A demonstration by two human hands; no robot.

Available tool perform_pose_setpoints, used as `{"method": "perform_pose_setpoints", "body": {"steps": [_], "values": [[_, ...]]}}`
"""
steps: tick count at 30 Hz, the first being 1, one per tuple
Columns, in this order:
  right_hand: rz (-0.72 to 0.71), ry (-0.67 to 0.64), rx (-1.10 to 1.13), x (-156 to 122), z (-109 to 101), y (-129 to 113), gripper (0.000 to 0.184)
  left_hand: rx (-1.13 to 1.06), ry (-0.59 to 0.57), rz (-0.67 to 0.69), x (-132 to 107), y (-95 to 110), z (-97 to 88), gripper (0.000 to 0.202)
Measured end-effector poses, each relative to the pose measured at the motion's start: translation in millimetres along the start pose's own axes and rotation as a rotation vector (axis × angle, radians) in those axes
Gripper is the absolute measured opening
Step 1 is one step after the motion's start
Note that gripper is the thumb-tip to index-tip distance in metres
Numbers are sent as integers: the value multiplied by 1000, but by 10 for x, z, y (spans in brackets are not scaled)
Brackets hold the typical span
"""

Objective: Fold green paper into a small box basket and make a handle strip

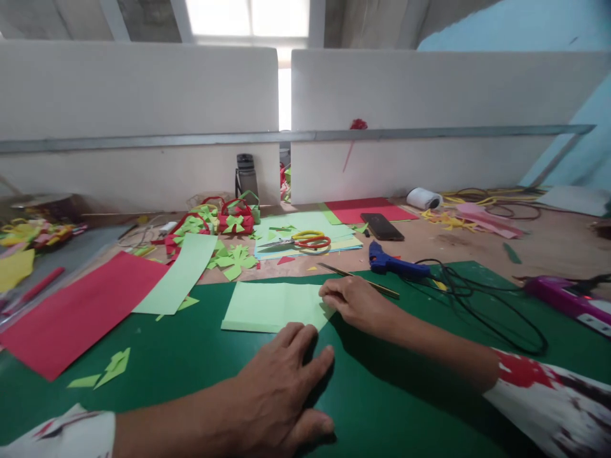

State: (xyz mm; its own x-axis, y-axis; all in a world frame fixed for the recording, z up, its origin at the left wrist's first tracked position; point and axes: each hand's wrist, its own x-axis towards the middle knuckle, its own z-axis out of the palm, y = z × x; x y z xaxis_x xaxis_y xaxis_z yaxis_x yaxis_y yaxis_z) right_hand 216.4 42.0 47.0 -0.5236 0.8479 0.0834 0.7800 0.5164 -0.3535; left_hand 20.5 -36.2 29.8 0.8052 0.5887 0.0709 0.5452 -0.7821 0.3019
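Observation:
A pale green sheet of paper [267, 305] lies on the green cutting mat, with a narrow fold along its near edge and creases across it. My right hand [356, 302] pinches the sheet's right end between thumb and fingers. On the near side, my left hand [291, 381] has its fingertips at the paper's front edge, thumb and fingers apart. Just beyond my right hand lies a slim pointed tool [358, 280], perhaps tweezers. A blue glue gun [398, 262] rests to its right, its black cord looping over the mat.
Scissors [300, 240] lie on stacked paper sheets [310, 222]. Red paper [90, 312] and a pale green strip [181, 273] are at left, near green scraps [114, 366]. Small red paper baskets [236, 219], a bottle [245, 175], a phone [382, 226] and a purple power strip [568, 296] stand around.

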Motion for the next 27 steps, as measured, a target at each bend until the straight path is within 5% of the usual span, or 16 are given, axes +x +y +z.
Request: {"method": "perform_pose_setpoints", "body": {"steps": [9, 15, 17, 20, 27], "values": [[-249, 199, -121, 171, 206, 49, 22, -87, 167, 97, 187, 65, 45, 32], [-605, 383, -334, -60, 329, -101, 22, -57, 489, 20, -279, -495, -169, 20], [-766, 394, -467, -113, 399, -194, 22, 13, 481, -29, -469, -716, -176, 20], [-826, 354, -612, -117, 515, -345, 22, 68, 317, -65, -633, -888, -144, 23], [-796, 283, -809, -29, 598, -521, 19, -4, 301, -87, -639, -884, -125, 24]]}}
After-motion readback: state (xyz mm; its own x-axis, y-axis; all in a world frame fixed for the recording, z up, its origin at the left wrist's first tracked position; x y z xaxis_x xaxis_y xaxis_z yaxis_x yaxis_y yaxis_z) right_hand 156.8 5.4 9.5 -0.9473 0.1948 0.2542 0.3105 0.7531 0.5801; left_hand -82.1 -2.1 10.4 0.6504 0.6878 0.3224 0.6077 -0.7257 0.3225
